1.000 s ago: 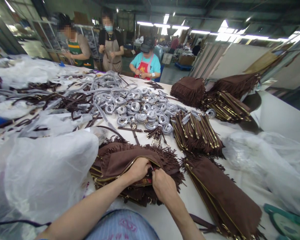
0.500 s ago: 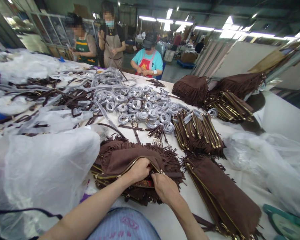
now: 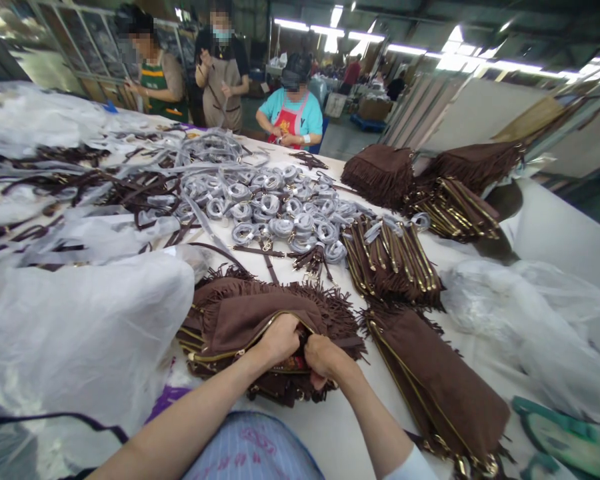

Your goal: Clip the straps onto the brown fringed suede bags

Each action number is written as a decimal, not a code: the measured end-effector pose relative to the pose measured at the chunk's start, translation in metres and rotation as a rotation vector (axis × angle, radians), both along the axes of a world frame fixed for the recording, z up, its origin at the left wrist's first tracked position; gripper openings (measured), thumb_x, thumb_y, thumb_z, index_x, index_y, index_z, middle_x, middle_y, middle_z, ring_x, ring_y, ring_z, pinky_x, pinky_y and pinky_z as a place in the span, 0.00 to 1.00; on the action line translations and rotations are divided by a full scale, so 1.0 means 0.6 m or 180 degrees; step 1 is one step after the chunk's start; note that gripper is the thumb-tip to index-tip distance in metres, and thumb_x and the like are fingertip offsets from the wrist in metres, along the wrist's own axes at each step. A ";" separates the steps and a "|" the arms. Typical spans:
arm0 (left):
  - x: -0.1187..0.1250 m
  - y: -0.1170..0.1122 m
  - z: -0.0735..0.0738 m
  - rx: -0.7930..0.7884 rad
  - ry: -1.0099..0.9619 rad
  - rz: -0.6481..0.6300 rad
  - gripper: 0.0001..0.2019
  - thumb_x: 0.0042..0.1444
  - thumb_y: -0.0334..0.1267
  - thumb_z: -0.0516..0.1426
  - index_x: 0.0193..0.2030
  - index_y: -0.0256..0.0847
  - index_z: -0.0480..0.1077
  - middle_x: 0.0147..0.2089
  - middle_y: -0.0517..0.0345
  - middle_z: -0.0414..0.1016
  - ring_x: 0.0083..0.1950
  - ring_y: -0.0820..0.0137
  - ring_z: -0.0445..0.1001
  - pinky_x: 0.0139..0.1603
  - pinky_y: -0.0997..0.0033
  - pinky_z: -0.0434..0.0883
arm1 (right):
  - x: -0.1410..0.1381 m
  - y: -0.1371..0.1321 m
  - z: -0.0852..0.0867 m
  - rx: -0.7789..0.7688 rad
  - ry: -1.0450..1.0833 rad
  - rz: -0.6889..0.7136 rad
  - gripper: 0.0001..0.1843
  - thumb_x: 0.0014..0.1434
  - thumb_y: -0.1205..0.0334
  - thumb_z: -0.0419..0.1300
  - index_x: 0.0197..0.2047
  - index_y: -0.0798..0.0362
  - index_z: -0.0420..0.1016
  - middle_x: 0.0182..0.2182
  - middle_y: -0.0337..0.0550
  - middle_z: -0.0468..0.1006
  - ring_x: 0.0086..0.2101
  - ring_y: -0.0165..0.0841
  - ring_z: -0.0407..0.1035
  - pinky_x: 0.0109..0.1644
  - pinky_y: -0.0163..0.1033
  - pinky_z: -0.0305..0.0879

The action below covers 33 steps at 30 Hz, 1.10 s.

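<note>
Right hand (image 3: 323,356) turned; brown bag (image 3: 260,313) fringed, gold-zipped, gaping open

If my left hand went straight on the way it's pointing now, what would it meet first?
Probably the brown fringed bag, at the far side of its unzipped opening. The fingertips of your left hand are hidden there, so the depth is unclear.

Beyond the white table (image 3: 290,427) before me, the hall runs back under a dark ceiling (image 3: 420,15). I see a row of strip lights (image 3: 367,37) glowing across it, with bright windows (image 3: 457,50) behind. A metal frame (image 3: 75,40) stands off to my left; large pale panels (image 3: 480,117) slant at my right. On the grey floor (image 3: 349,143), a blue pallet (image 3: 367,124) sits below a cardboard box (image 3: 375,108).
</note>
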<state>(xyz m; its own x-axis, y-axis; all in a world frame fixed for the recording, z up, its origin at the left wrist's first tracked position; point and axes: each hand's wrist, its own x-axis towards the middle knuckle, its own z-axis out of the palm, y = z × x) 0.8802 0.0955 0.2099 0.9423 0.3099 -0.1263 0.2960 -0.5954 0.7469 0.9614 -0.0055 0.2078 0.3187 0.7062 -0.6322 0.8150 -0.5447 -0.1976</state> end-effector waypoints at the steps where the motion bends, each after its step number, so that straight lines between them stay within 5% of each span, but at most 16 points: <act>1: 0.001 0.000 0.000 -0.0013 0.0001 -0.0003 0.20 0.47 0.23 0.50 0.43 0.35 0.77 0.47 0.47 0.80 0.48 0.61 0.75 0.54 0.64 0.70 | 0.000 -0.002 0.002 0.0005 0.0028 -0.0109 0.15 0.64 0.52 0.60 0.40 0.57 0.76 0.37 0.45 0.81 0.37 0.33 0.76 0.46 0.44 0.72; 7: 0.005 0.008 0.001 -0.0100 0.0035 -0.0049 0.18 0.48 0.25 0.51 0.42 0.36 0.77 0.44 0.49 0.80 0.46 0.61 0.76 0.51 0.66 0.70 | -0.020 -0.028 0.043 0.0365 0.0089 -0.0862 0.10 0.61 0.62 0.57 0.40 0.59 0.75 0.39 0.58 0.80 0.42 0.42 0.75 0.41 0.41 0.67; 10: 0.005 0.010 0.005 -0.0124 0.0073 -0.0024 0.15 0.48 0.26 0.51 0.37 0.34 0.78 0.38 0.48 0.80 0.39 0.61 0.75 0.43 0.67 0.70 | -0.033 -0.051 0.067 0.0814 0.0394 -0.1033 0.14 0.60 0.61 0.56 0.49 0.56 0.69 0.37 0.47 0.79 0.38 0.36 0.74 0.39 0.37 0.65; 14: 0.004 0.013 0.007 -0.0194 0.0067 -0.0038 0.14 0.47 0.26 0.51 0.36 0.35 0.77 0.34 0.52 0.79 0.34 0.65 0.73 0.37 0.71 0.67 | -0.044 -0.090 0.075 0.1825 0.1774 -0.1743 0.22 0.65 0.50 0.50 0.56 0.53 0.62 0.32 0.37 0.74 0.29 0.31 0.68 0.30 0.34 0.60; 16: 0.005 0.016 0.004 -0.0220 0.0107 -0.0025 0.13 0.46 0.25 0.51 0.33 0.34 0.77 0.30 0.53 0.78 0.31 0.67 0.71 0.33 0.72 0.65 | -0.050 -0.101 0.070 0.2143 0.1992 -0.2012 0.23 0.68 0.46 0.41 0.49 0.53 0.67 0.31 0.39 0.72 0.29 0.31 0.66 0.29 0.35 0.58; 18: 0.006 0.019 0.000 -0.0250 0.0133 -0.0012 0.12 0.44 0.25 0.52 0.31 0.33 0.77 0.29 0.53 0.77 0.29 0.67 0.70 0.31 0.72 0.64 | -0.056 -0.100 0.063 0.2254 0.1524 -0.1938 0.27 0.69 0.47 0.36 0.36 0.52 0.69 0.27 0.39 0.70 0.28 0.32 0.65 0.30 0.36 0.57; 20: 0.006 0.021 -0.003 -0.0291 0.0113 -0.0026 0.13 0.43 0.24 0.52 0.32 0.33 0.77 0.30 0.53 0.78 0.30 0.67 0.71 0.31 0.73 0.65 | -0.062 -0.090 0.056 0.1999 0.0709 -0.1593 0.25 0.70 0.51 0.36 0.29 0.50 0.66 0.25 0.39 0.71 0.29 0.32 0.66 0.32 0.37 0.57; 23: 0.005 0.022 -0.001 -0.0370 -0.0011 -0.0114 0.17 0.44 0.24 0.51 0.37 0.35 0.78 0.35 0.54 0.80 0.36 0.66 0.74 0.38 0.72 0.69 | -0.064 -0.066 0.048 0.1380 -0.0094 -0.1263 0.21 0.71 0.59 0.40 0.33 0.51 0.69 0.30 0.44 0.78 0.33 0.34 0.71 0.34 0.37 0.56; 33: 0.000 0.015 -0.008 -0.0478 -0.0359 -0.0143 0.24 0.44 0.23 0.50 0.46 0.38 0.78 0.46 0.53 0.81 0.48 0.63 0.76 0.54 0.67 0.70 | -0.069 -0.039 0.020 0.0843 -0.0639 -0.1515 0.21 0.72 0.60 0.42 0.40 0.51 0.75 0.37 0.51 0.82 0.41 0.38 0.76 0.39 0.37 0.59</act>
